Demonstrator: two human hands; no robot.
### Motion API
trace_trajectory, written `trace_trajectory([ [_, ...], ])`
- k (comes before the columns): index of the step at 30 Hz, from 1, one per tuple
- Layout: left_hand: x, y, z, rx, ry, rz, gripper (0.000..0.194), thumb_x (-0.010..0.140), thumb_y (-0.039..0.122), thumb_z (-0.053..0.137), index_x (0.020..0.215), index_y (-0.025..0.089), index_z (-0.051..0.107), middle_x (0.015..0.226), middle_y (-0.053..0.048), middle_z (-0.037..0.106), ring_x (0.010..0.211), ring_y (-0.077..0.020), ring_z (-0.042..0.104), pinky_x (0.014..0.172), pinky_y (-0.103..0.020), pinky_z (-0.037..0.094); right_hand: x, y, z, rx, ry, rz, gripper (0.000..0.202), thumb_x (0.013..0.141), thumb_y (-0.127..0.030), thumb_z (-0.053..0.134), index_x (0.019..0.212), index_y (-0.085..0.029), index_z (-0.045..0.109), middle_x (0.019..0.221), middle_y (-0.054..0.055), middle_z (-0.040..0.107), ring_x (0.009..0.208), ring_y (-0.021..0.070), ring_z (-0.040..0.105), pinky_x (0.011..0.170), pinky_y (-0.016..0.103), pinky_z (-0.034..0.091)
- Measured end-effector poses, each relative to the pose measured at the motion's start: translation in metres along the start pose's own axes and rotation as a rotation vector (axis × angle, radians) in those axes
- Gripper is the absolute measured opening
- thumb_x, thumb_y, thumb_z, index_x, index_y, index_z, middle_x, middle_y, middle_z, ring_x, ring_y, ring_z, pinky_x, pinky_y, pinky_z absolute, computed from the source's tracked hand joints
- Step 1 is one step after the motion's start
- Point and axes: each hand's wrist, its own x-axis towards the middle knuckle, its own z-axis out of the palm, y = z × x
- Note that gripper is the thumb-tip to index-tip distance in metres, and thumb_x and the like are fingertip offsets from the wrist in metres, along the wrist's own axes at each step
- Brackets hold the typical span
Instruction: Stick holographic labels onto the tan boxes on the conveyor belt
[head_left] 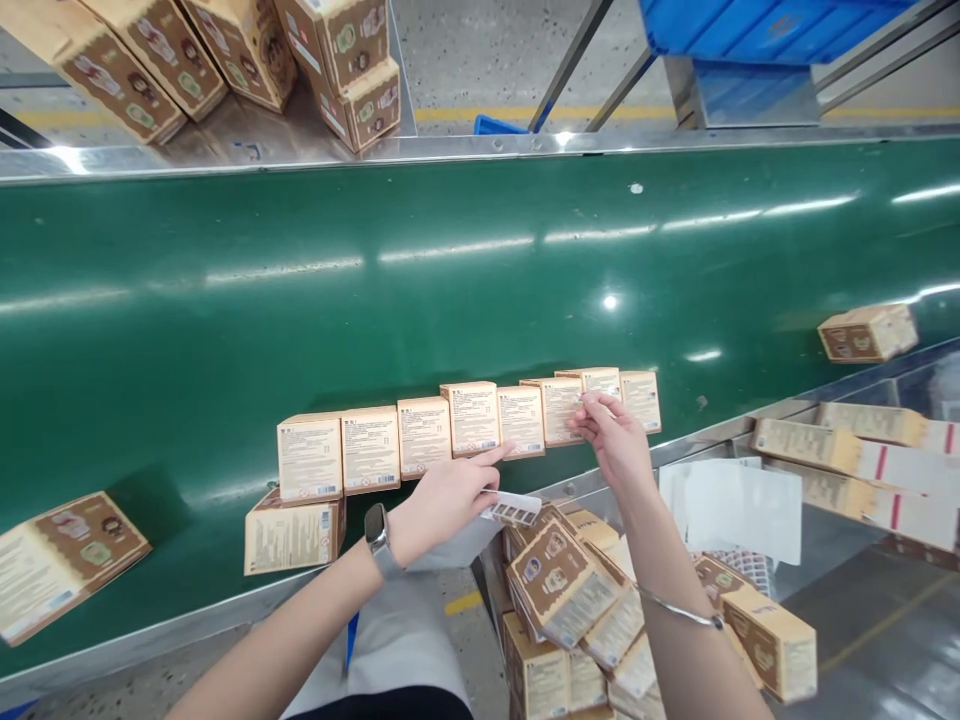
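Observation:
Several small cardboard boxes (370,450) stand in an uneven row along the near side of the green conveyor belt, printed text faces toward me. My left hand (442,500) is closed on a small white strip (516,508) with dark brown squares that looks like a sticker sheet. Its index finger stretches out to the lower edge of one box (520,420) in the row. At the row's right part, my right hand (616,435) is pinched in front of a box (561,408). Whatever sits between its fingertips is too small to name.
Another box (292,535) lies under the row's left end. Single boxes rest on the belt at far left (75,565) and far right (866,333). A pile of boxes (562,580), white sheets (731,505) and flat cartons lie near me. Larger boxes (127,80) stand across the belt.

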Motion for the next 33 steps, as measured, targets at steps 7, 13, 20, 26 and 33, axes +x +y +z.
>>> trace_trajectory([
  [7,0.008,0.006,-0.008,0.044,-0.027,0.061,0.023,0.089,0.013,0.057,0.067,0.018,0.057,0.149,0.0,0.051,0.054,-0.0118,0.059,0.055,-0.03,0.04,-0.002,0.01,-0.009,0.017,0.04,-0.091,0.05,0.053,-0.052,0.087,0.078,-0.018,0.059,0.052,-0.008,0.058,0.033,0.0038,0.043,0.031,0.014,0.027],
  [13,0.013,0.01,-0.019,0.06,-0.074,0.094,0.026,0.088,0.012,0.056,0.063,0.018,0.056,0.149,0.0,0.052,0.041,-0.0064,0.043,0.052,-0.03,0.034,0.001,0.01,-0.005,0.018,0.126,-0.129,0.052,0.052,-0.054,0.086,0.079,-0.018,0.06,0.051,-0.008,0.058,0.033,0.0061,0.047,0.034,0.017,0.035],
  [20,0.025,0.015,-0.02,0.138,-0.096,0.122,0.026,0.088,0.01,0.057,0.062,0.017,0.055,0.152,0.002,0.046,0.045,-0.008,0.048,0.051,-0.032,0.035,0.012,0.008,-0.008,-0.079,0.199,-0.172,0.05,0.055,-0.055,0.083,0.08,-0.018,0.062,0.05,-0.006,0.059,0.035,0.009,0.049,0.034,0.02,0.038],
  [26,0.038,0.032,-0.028,0.141,-0.062,0.129,0.024,0.089,0.013,0.057,0.066,0.018,0.06,0.148,0.0,0.051,0.06,-0.0148,0.065,0.055,-0.031,0.041,0.043,0.011,-0.02,-0.222,0.304,-0.218,0.049,0.06,-0.058,0.075,0.086,-0.021,0.056,0.05,-0.007,0.057,0.035,0.0134,0.051,0.037,0.026,0.042],
  [33,-0.046,0.054,-0.072,-0.333,-0.001,0.055,0.012,0.088,0.023,0.063,0.078,0.02,0.068,0.119,-0.004,0.074,0.098,-0.02,0.069,0.076,-0.025,0.047,0.05,-0.014,-0.024,-0.453,0.21,-0.283,0.054,0.078,-0.065,0.041,0.109,-0.021,0.045,0.051,-0.008,0.052,0.037,0.0184,0.05,0.045,0.033,0.046],
])
